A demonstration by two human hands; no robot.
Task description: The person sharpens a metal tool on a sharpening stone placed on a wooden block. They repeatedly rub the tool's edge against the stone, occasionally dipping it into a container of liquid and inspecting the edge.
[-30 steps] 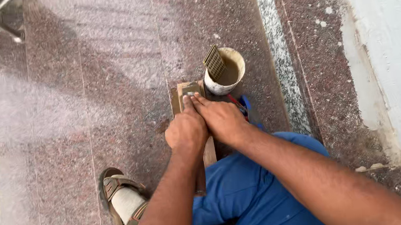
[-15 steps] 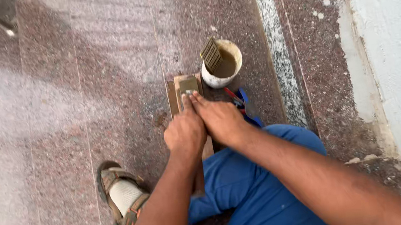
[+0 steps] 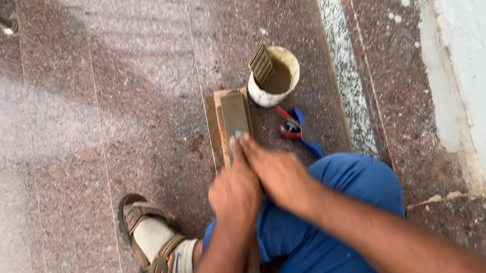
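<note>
Both hands press fingertips down on a flat grey stone point(image 3: 233, 116) lying on the floor just left of the cup point(image 3: 276, 77): left hand point(image 3: 235, 191), right hand point(image 3: 280, 175), neither closed around it. Stone looks heavy, stiff, wet-slick; hold its long edges.

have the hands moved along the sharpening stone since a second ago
Yes. Both hands, left hand and right hand, have slid back toward the person, farther from the white cup, baring more of the grey stone.

Head view, steeply downward, close
</note>
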